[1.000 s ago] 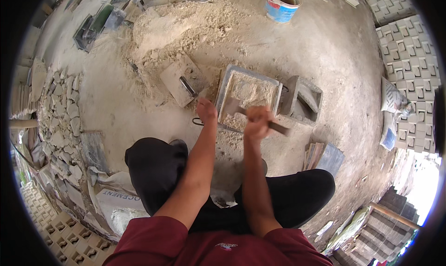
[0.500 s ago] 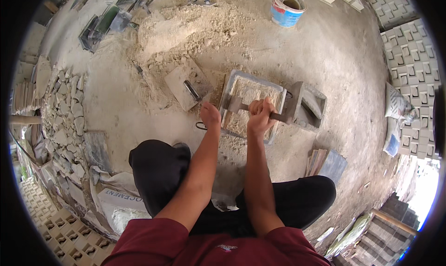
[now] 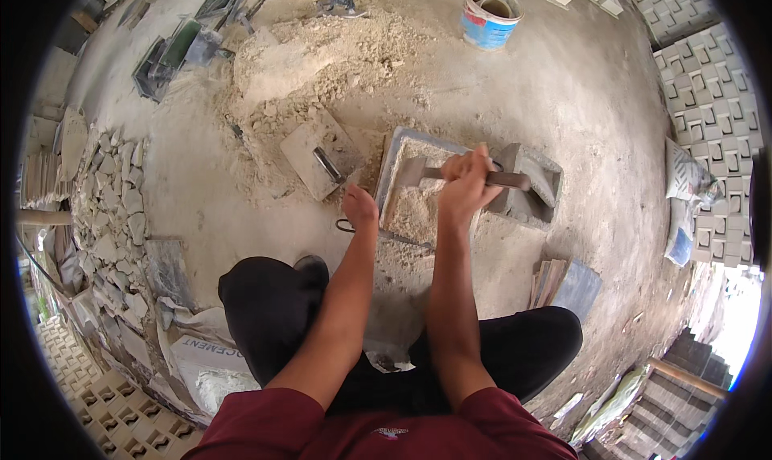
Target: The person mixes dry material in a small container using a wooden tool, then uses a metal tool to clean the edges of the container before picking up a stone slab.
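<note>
My right hand (image 3: pixel 466 182) is wrapped round the handle of a hammer (image 3: pixel 508 179). The hammer's blurred broad head lies over a grey-rimmed rectangular mould (image 3: pixel 392 150) filled with pale, crumbly material (image 3: pixel 418 207). My left hand (image 3: pixel 361 205) is beside the mould's left edge, close to a dark wire loop handle (image 3: pixel 344 226); its fingers are too hidden to read. Just beyond it lies a flat square plate (image 3: pixel 304 156) with a shiny metal bar handle (image 3: pixel 328 164). A grey box-shaped container (image 3: pixel 555 182) with a slanted slab in it stands right of the mould.
A heap of pale sand (image 3: pixel 305 66) spreads beyond the plate. A blue and white bucket (image 3: pixel 489 30) stands far right. Broken stone pieces (image 3: pixel 112 203) line the left, thin slabs (image 3: pixel 575 287) lie near my right knee, and an opened sack (image 3: pixel 209 355) is near my left knee.
The hammer and my right hand have moved right and slightly up, its handle now reaching over the grey container. My left hand has stayed beside the mould's edge, and the view has shifted slightly.
</note>
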The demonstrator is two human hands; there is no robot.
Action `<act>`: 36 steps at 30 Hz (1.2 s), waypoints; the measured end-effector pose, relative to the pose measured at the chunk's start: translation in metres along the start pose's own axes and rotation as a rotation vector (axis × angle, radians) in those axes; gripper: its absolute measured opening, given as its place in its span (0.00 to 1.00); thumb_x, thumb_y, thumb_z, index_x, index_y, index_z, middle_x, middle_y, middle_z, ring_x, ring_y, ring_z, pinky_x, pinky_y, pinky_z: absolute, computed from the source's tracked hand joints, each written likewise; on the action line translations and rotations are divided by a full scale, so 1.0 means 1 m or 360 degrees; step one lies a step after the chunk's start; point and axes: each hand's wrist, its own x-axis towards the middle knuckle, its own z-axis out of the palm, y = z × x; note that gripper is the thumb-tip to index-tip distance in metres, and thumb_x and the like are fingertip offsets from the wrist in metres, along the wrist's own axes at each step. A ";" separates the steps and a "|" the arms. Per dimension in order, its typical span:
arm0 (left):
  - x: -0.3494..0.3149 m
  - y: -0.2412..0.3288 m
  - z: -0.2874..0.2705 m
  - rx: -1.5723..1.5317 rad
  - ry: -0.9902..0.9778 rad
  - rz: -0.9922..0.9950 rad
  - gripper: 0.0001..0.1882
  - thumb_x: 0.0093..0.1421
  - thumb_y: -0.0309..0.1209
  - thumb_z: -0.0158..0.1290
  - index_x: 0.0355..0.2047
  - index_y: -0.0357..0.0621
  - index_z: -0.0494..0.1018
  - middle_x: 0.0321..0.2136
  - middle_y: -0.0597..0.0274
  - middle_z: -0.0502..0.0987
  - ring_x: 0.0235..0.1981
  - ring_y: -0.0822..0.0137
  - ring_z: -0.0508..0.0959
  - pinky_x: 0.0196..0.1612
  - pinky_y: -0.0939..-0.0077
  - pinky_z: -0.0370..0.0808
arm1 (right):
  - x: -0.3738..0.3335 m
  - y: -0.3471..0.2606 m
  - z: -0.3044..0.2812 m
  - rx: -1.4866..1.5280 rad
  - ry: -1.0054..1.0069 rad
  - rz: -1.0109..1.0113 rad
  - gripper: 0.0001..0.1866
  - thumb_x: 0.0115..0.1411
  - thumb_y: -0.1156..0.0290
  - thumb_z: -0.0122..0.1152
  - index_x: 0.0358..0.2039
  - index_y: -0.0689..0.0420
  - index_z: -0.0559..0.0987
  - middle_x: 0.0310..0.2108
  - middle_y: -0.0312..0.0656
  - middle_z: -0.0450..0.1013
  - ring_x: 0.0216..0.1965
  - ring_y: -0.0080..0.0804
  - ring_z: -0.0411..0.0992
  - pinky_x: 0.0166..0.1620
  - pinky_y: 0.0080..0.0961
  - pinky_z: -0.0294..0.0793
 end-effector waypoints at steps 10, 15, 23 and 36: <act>0.019 -0.010 0.006 0.0087 -0.0054 0.0000 0.27 0.60 0.44 0.32 0.29 0.34 0.75 0.34 0.36 0.75 0.39 0.37 0.73 0.44 0.51 0.66 | 0.002 0.018 0.023 0.0023 -0.0062 0.0051 0.21 0.62 0.77 0.44 0.12 0.53 0.54 0.10 0.28 0.50 0.11 0.15 0.47 0.14 0.20 0.44; 0.006 -0.005 0.011 0.0055 -0.0109 0.0146 0.30 0.60 0.44 0.32 0.29 0.23 0.72 0.30 0.33 0.75 0.35 0.39 0.74 0.41 0.54 0.66 | 0.016 0.019 0.015 0.0029 -0.0125 -0.0330 0.21 0.62 0.77 0.44 0.11 0.53 0.57 0.09 0.30 0.52 0.10 0.16 0.46 0.14 0.21 0.44; 0.011 -0.001 0.001 0.0105 -0.0118 0.0019 0.27 0.61 0.43 0.32 0.27 0.35 0.76 0.33 0.38 0.76 0.38 0.40 0.74 0.42 0.52 0.67 | 0.023 0.001 0.032 0.0072 -0.0027 0.0077 0.22 0.62 0.76 0.46 0.11 0.54 0.55 0.09 0.30 0.51 0.12 0.17 0.46 0.16 0.22 0.45; 0.017 -0.005 0.006 0.0079 -0.0223 0.0018 0.29 0.62 0.44 0.31 0.29 0.31 0.73 0.33 0.36 0.75 0.38 0.37 0.72 0.43 0.50 0.66 | 0.027 0.002 0.026 0.0164 -0.0107 -0.0113 0.23 0.64 0.72 0.46 0.11 0.53 0.57 0.10 0.27 0.52 0.11 0.13 0.49 0.13 0.20 0.43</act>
